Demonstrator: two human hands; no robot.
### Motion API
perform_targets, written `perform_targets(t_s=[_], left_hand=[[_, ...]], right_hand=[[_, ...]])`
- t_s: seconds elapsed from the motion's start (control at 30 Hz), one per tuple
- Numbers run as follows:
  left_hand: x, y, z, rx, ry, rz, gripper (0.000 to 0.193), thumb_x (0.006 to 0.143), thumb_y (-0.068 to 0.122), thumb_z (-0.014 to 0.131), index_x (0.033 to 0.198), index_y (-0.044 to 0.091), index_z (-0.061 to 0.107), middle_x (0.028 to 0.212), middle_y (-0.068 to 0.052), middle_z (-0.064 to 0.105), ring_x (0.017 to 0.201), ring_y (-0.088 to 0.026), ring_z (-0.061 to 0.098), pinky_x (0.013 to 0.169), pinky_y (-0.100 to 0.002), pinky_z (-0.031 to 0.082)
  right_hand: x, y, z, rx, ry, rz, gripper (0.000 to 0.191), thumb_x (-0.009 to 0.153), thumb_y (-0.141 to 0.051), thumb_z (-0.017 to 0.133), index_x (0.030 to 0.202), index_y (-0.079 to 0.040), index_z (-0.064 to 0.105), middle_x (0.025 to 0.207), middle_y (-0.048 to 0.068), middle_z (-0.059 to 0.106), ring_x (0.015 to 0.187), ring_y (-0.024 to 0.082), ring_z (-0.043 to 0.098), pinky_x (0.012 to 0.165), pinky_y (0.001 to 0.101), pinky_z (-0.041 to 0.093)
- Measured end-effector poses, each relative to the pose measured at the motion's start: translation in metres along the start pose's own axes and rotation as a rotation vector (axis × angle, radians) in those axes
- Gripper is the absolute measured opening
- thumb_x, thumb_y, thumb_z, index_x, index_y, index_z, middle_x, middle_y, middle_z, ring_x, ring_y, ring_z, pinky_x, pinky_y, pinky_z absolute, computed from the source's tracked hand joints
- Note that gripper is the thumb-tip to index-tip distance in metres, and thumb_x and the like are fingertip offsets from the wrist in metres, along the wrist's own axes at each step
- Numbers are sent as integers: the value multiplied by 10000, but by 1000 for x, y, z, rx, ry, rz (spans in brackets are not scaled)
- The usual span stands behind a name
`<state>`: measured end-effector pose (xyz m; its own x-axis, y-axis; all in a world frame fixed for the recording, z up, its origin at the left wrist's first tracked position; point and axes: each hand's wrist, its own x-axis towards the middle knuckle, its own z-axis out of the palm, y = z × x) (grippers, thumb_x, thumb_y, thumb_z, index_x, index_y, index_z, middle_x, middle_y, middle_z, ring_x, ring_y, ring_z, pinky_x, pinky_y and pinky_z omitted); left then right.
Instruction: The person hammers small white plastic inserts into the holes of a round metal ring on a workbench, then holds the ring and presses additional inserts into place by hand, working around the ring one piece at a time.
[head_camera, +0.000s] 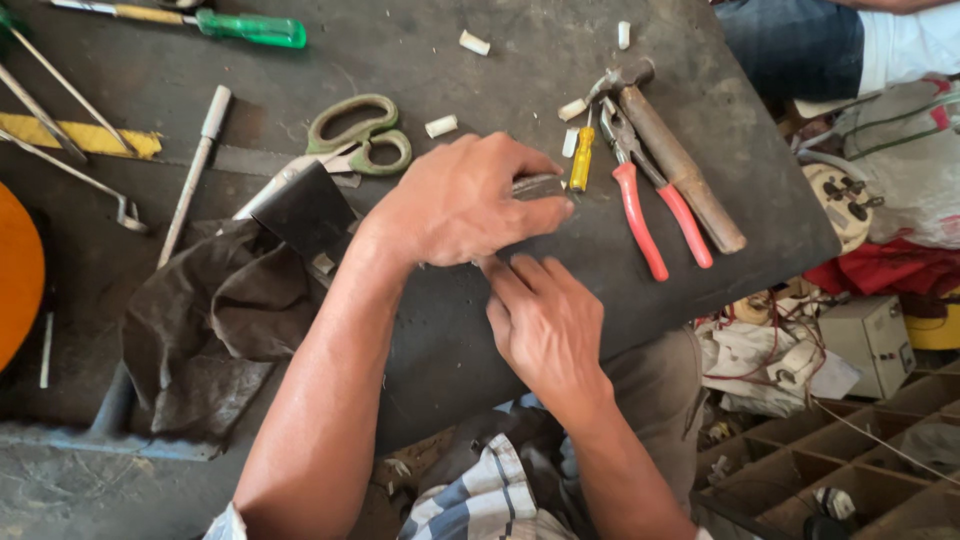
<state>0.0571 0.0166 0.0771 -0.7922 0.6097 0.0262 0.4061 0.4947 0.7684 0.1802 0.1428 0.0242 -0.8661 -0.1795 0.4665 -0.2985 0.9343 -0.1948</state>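
My left hand (462, 205) grips a small grey metal block (537, 186) on the dark workbench (480, 330), right hand (545, 325) curled just near it, its hold unclear.

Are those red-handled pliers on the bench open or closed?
Partly open. The pliers lie flat on the dark bench, their two red handles spread apart in a narrow V; no hand touches them.

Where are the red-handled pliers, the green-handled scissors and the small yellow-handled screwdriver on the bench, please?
red-handled pliers (640, 215): head view, on the left red handle.
green-handled scissors (352, 118): head view, on the upper finger loop.
yellow-handled screwdriver (582, 160): head view, on the yellow handle.
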Motion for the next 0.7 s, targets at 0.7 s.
perform_targets(t_s=[0.7], left_hand=[[1, 4, -2, -54, 1, 10, 516, 790, 469, 640, 1140, 113, 767, 773, -191, 750, 787, -350, 756, 780, -436, 568]], right_hand=[[2, 4, -9, -21, 5, -11, 346, 786, -79, 724, 1129, -112, 755, 844, 20, 620, 758, 228, 607, 657, 381, 510]])
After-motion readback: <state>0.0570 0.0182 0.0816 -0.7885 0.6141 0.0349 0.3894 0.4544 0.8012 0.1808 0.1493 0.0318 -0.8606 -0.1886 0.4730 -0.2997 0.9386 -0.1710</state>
